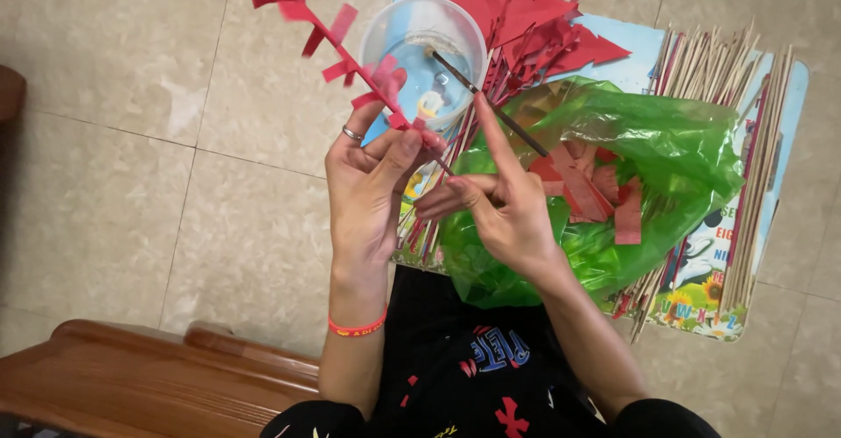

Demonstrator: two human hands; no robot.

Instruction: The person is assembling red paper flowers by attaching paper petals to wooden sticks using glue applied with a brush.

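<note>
While the left hand point(368, 188) pinches a thin stick point(337, 39) wrapped in fringed red paper between thumb and fingertips, the stick slants up and away past the knuckles. Just beside it, the right hand point(504, 210) grips a slim brush point(486, 101), its tip in a clear plastic cup point(420, 22). Beyond lie a green bag point(666, 149) and bare sticks point(745, 96).

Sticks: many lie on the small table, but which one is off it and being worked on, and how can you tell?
The stick pinched in the left hand: it alone is raised, angled up to the left, with red paper strips along it. The others lie bare on the table.
</note>
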